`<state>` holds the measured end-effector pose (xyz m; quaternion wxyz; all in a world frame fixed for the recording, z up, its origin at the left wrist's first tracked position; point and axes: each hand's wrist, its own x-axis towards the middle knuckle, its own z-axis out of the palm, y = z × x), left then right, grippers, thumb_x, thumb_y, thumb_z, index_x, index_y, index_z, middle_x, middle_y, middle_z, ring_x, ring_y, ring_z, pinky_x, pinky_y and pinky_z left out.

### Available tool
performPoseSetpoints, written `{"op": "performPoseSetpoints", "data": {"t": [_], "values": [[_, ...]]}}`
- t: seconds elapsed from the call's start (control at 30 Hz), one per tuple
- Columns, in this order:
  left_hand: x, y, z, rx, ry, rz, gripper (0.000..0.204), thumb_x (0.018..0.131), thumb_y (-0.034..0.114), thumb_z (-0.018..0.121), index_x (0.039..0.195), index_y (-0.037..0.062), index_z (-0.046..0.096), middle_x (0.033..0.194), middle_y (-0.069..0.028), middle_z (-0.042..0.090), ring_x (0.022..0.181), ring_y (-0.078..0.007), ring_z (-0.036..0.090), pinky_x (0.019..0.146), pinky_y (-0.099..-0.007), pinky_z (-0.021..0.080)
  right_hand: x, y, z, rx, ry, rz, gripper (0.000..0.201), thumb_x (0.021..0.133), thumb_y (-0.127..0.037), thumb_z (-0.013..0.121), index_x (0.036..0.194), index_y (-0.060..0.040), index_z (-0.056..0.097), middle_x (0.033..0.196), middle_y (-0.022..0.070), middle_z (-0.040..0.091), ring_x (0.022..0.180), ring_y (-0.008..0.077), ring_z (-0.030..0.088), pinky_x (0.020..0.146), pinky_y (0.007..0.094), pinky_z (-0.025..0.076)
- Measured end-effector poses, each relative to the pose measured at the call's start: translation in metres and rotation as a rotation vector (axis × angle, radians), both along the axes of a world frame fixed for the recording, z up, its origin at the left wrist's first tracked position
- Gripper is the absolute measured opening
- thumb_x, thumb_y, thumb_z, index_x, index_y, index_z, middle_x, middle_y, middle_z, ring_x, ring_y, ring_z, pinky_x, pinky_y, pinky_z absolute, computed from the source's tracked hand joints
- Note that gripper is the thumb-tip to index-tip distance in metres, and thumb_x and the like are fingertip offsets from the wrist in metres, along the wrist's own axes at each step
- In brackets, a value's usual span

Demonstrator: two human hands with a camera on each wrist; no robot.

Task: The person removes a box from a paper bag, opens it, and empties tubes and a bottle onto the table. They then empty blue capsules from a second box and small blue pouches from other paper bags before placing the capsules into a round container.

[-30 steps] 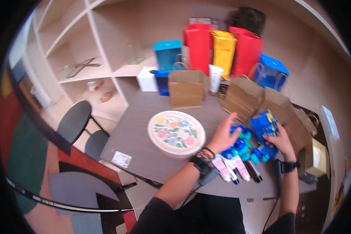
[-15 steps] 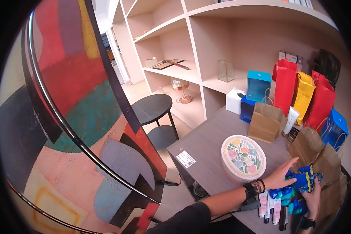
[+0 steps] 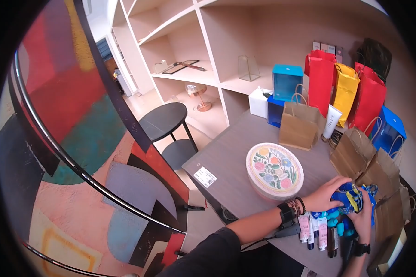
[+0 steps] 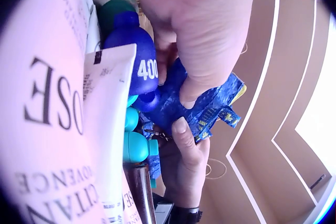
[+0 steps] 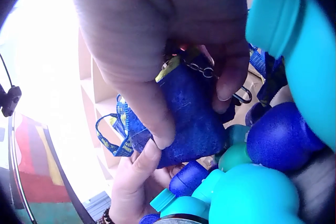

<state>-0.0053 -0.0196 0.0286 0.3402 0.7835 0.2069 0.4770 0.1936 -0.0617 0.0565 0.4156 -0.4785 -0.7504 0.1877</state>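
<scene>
A small blue bag (image 3: pixel 348 198) with yellow trim is between both hands, above the pile of bottles. My left hand (image 3: pixel 326 197) grips its near left side, thumb against the blue fabric. From the right, my right hand (image 3: pixel 363 217) pinches the bag between thumb and fingers. The right wrist view shows a short metal chain (image 5: pixel 197 68) with a clasp at the bag's top and blue patterned handles hanging out. Directly below are blue bottles (image 5: pixel 283 136) and turquoise bottles (image 5: pixel 254 195); one blue bottle (image 4: pixel 131 50) bears "400". Pink tubes (image 3: pixel 322 233) lie in front.
A round floral box (image 3: pixel 275 171) sits left of the hands. Brown paper bags (image 3: pixel 300 124) stand behind and to the right, with a white tube (image 3: pixel 332 121) among them. Farther back are red bags (image 3: pixel 320 78), a yellow bag (image 3: pixel 345 94) and blue boxes (image 3: pixel 287 83).
The head view has swung left. My left hand, earlier spread over the bottles, has come to the blue bag, which my right hand held before. Now both hands hold it.
</scene>
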Motion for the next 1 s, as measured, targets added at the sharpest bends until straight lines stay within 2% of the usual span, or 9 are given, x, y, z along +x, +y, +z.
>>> {"op": "performPoseSetpoints", "data": {"t": [0.27,0.3,0.37,0.43,0.63,0.67,0.8,0.87,1.0], "values": [[-0.002,0.004,-0.007,-0.008,-0.014,0.039,0.065,0.070,0.005,0.069,0.129,0.0047,0.041,0.121,-0.0174,0.049,0.113,-0.0296,0.049,0.095,-0.0362,0.040,0.014,-0.001,0.004,-0.109,0.102,0.086,0.064,0.065,-0.018,0.076,0.121,-0.0032,0.049,0.117,0.0108,0.053,0.114,0.0243,0.048,0.099,0.0343,0.034],[-0.002,0.004,-0.006,0.015,-0.001,0.052,0.066,0.071,0.004,0.069,0.130,0.0050,0.040,0.121,-0.0179,0.049,0.112,-0.0293,0.050,0.095,-0.0362,0.040,0.017,0.000,0.002,-0.089,0.135,0.095,0.062,0.067,-0.016,0.075,0.122,-0.0041,0.048,0.116,0.0074,0.053,0.106,0.0197,0.050,0.092,0.0301,0.039],[-0.003,0.002,-0.002,-0.054,0.005,0.027,0.065,0.074,0.002,0.067,0.132,0.0066,0.039,0.122,-0.0166,0.050,0.109,-0.0221,0.053,0.089,-0.0330,0.045,0.020,-0.004,0.003,-0.344,0.441,0.146,0.055,0.071,-0.006,0.073,0.120,-0.0064,0.049,0.105,-0.0010,0.051,0.082,0.0061,0.043,0.068,0.0189,0.040],[-0.001,0.001,-0.003,-0.198,-0.042,-0.034,0.062,0.077,-0.002,0.064,0.133,0.0067,0.039,0.121,-0.0120,0.052,0.106,-0.0152,0.053,0.082,-0.0292,0.050,0.019,-0.005,0.005,-0.275,0.438,0.114,0.052,0.072,-0.006,0.072,0.119,-0.0066,0.050,0.102,-0.0015,0.050,0.080,0.0059,0.043,0.068,0.0191,0.040],[0.001,0.002,-0.007,-0.238,-0.109,-0.051,0.058,0.076,0.002,0.066,0.129,0.0053,0.043,0.117,-0.0138,0.057,0.101,-0.0167,0.057,0.079,-0.0300,0.049,0.024,0.011,-0.008,-0.083,0.353,0.003,0.027,0.078,-0.008,0.068,0.104,-0.0023,0.059,0.098,0.0006,0.052,0.081,0.0061,0.048,0.066,0.0192,0.041],[0.001,0.003,-0.009,-0.245,-0.127,-0.040,0.057,0.077,0.002,0.066,0.129,0.0049,0.044,0.116,-0.0139,0.057,0.099,-0.0164,0.058,0.078,-0.0300,0.050,0.025,0.011,-0.011,-0.106,0.419,-0.037,0.017,0.083,-0.010,0.064,0.097,-0.0016,0.062,0.086,-0.0009,0.053,0.072,0.0055,0.048,0.059,0.0194,0.040],[-0.004,0.004,-0.005,-0.283,-0.155,-0.040,0.043,0.082,0.003,0.063,0.121,-0.0007,0.046,0.106,-0.0104,0.059,0.091,-0.0119,0.057,0.074,-0.0258,0.050,0.027,0.009,-0.005,-0.028,0.486,-0.127,0.014,0.087,-0.016,0.060,0.088,-0.0022,0.062,0.068,-0.0052,0.050,0.058,0.0029,0.042,0.053,0.0191,0.034],[-0.005,0.002,0.000,-0.344,-0.188,-0.035,0.030,0.086,0.005,0.060,0.112,-0.0017,0.046,0.097,-0.0057,0.058,0.082,-0.0075,0.055,0.068,-0.0216,0.048,0.030,0.006,-0.004,-0.064,0.506,-0.160,0.014,0.087,-0.016,0.060,0.088,-0.0022,0.062,0.067,-0.0053,0.050,0.058,0.0029,0.042,0.052,0.0194,0.034],[-0.006,0.007,-0.005,-0.342,-0.279,0.014,0.027,0.085,0.010,0.062,0.106,-0.0017,0.048,0.093,-0.0078,0.060,0.075,-0.0069,0.058,0.058,-0.0213,0.050,0.034,0.007,-0.004,-0.018,0.525,-0.222,0.015,0.087,-0.018,0.059,0.087,-0.0029,0.062,0.066,-0.0062,0.048,0.059,0.0028,0.040,0.051,0.0199,0.032]]}}
